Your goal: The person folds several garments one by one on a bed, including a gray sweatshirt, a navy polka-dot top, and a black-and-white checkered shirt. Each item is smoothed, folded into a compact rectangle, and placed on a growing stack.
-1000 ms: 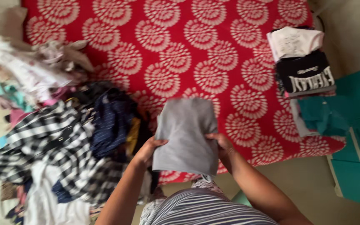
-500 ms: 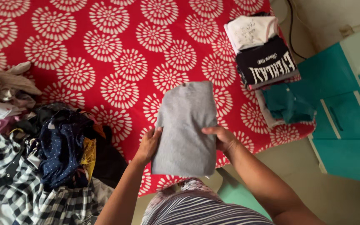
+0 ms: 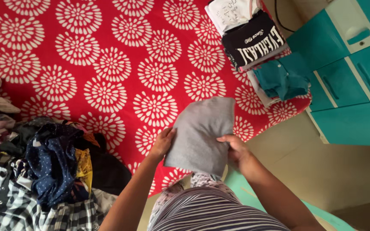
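- left hand (image 3: 163, 143) clamped on the left edge of the folded grey garment (image 3: 200, 134), thumb over the top face, fingers closed behind; right hand (image 3: 236, 149) gripping the right edge the same way, fingers curled shut on the cloth
- grey garment held flat between both hands, off the bed, just above its near edge; now a compact rectangle, tilted so its far end leans right
- change: compared with half a second ago the garment's far end has swung toward the right-hand stack and the view has shifted that way too; the grip looks the same, both hands on the same two edges; judged, folding on this piece looks finished and it is being carried rather than folded further
- left of the left hand, near: loose unfolded pile (image 3: 43, 171), dark spotted blue cloth, yellow bit, black-and-white check shirt; paler clothes further left at frame edge
- beyond the hands: red bedspread (image 3: 108, 64) with white round flower prints, bare in the middle
- far right of the right hand: folded stack (image 3: 253, 38) at the bed corner, white piece, black printed top, then a teal garment (image 3: 281, 79) nearer
- right again, off the bed: teal cabinet (image 3: 347, 85) with drawers
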